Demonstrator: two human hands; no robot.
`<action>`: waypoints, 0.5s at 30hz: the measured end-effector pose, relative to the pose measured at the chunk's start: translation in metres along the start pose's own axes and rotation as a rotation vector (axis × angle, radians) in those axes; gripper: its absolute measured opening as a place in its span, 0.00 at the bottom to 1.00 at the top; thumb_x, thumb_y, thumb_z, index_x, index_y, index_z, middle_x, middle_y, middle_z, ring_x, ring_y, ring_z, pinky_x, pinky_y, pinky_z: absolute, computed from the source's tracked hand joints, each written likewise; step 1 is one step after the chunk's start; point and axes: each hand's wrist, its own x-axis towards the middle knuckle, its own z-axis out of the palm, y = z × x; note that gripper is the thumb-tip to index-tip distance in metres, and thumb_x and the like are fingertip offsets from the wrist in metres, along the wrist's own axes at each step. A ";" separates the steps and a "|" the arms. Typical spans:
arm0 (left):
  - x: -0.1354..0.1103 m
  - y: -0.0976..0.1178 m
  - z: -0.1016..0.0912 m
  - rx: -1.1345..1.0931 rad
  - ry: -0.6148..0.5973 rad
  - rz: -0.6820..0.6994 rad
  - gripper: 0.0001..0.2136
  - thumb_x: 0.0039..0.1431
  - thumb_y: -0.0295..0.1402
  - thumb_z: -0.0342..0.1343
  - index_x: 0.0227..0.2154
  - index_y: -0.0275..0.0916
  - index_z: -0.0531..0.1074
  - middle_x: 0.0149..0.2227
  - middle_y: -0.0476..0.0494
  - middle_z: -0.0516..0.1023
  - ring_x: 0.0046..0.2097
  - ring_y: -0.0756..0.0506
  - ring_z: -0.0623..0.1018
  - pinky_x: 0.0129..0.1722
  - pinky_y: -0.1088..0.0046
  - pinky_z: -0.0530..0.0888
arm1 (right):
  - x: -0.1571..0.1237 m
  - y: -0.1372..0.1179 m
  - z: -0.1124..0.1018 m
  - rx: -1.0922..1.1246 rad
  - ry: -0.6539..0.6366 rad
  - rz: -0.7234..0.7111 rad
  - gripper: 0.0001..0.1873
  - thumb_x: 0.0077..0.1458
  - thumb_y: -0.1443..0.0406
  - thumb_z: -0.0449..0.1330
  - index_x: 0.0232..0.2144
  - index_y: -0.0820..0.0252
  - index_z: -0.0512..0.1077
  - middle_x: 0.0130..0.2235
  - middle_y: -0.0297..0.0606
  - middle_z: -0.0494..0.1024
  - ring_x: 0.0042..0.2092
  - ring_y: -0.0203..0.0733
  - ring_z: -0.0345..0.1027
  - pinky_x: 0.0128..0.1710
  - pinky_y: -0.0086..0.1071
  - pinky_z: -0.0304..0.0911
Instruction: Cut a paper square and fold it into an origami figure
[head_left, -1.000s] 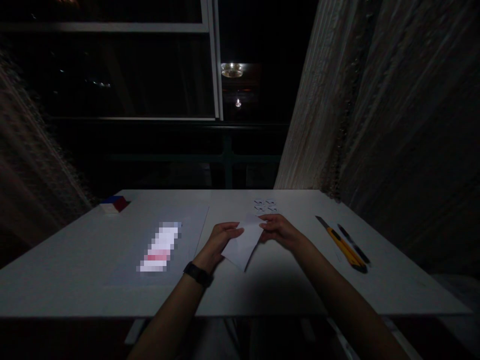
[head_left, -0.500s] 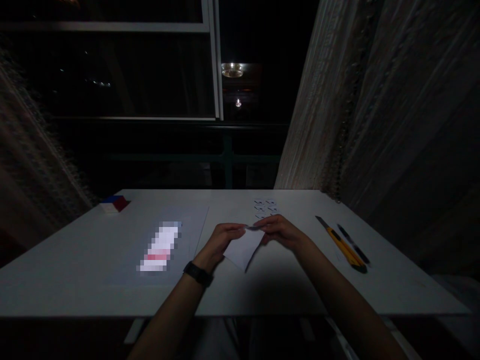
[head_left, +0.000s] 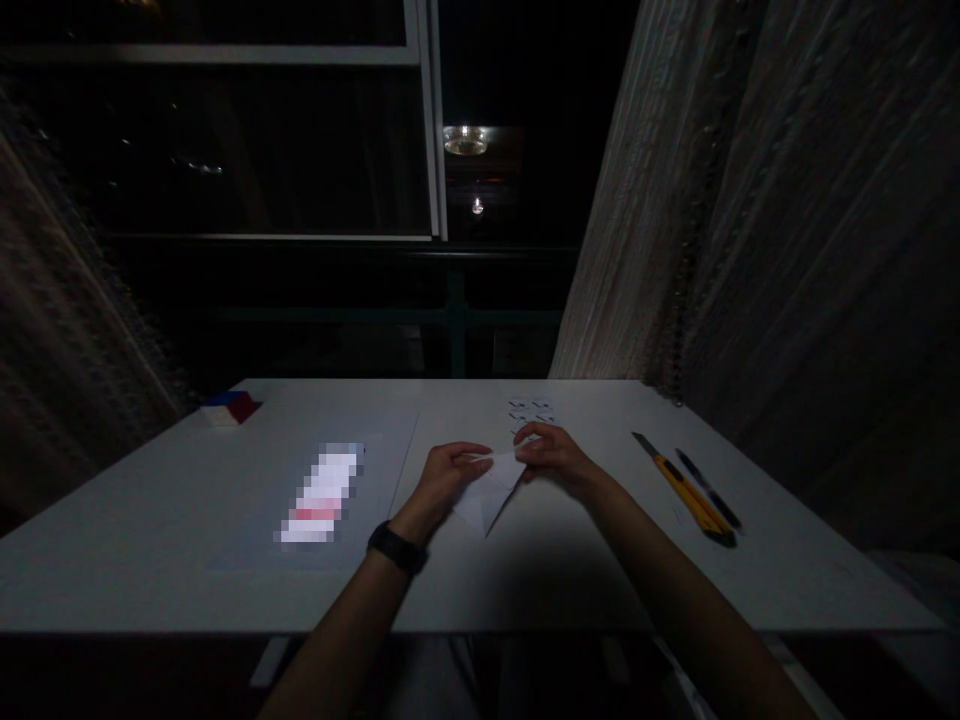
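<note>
A small folded sheet of white paper [head_left: 486, 500] is held above the table, with a pointed lower corner and a crease showing. My left hand [head_left: 450, 478] grips its left side, thumb on top and fingers behind. At the upper right corner my right hand [head_left: 553, 456] pinches the paper between thumb and fingers. Just beyond my hands lies a sheet with several small printed figures [head_left: 531, 408], partly covered by my right hand. A black watch [head_left: 397, 548] is on my left wrist.
On the white table [head_left: 600, 590], a yellow utility knife [head_left: 690, 495] and a dark pen [head_left: 707, 487] lie at right. A bright pixelated screen [head_left: 321, 495] rests on a large pale sheet [head_left: 394, 450] at left. A coloured cube [head_left: 229, 407] stands at back left.
The top of the paper has tipped toward me, and a folded flap with a crease now shows. My right fingers have shifted to its upper right corner.
</note>
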 end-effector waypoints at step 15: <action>0.000 -0.007 0.001 0.042 -0.126 -0.009 0.18 0.34 0.35 0.67 0.30 0.31 0.75 0.32 0.39 0.78 0.31 0.46 0.76 0.34 0.72 0.71 | 0.004 0.007 0.017 -0.142 0.148 -0.069 0.20 0.35 0.57 0.66 0.28 0.66 0.71 0.16 0.33 0.72 0.17 0.34 0.64 0.18 0.27 0.59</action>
